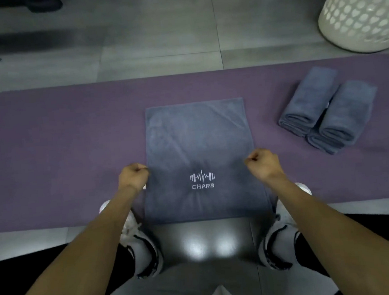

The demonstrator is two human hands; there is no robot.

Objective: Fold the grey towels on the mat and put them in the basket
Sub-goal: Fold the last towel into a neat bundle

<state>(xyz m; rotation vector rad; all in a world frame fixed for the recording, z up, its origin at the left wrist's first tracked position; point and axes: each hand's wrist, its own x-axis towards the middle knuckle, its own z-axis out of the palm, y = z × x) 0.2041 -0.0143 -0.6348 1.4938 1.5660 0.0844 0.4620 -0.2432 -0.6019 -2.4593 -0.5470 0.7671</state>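
Note:
A grey towel (198,144) with a white dumbbell logo and the word CHARS lies flat along the middle of the purple mat (57,141), its near end reaching the mat's front edge. My left hand (133,177) pinches the towel's left edge about midway. My right hand (262,163) pinches the right edge opposite it. Both fists are curled round the cloth. Several folded grey towels (327,110) lie stacked on the right part of the mat. The white perforated basket (363,9) stands on the floor beyond the mat's far right corner.
Grey tiled floor (154,32) surrounds the mat. My feet in white-and-black shoes (141,250) stand at the mat's near edge on either side of the towel. A dark object (44,4) sits at the far left.

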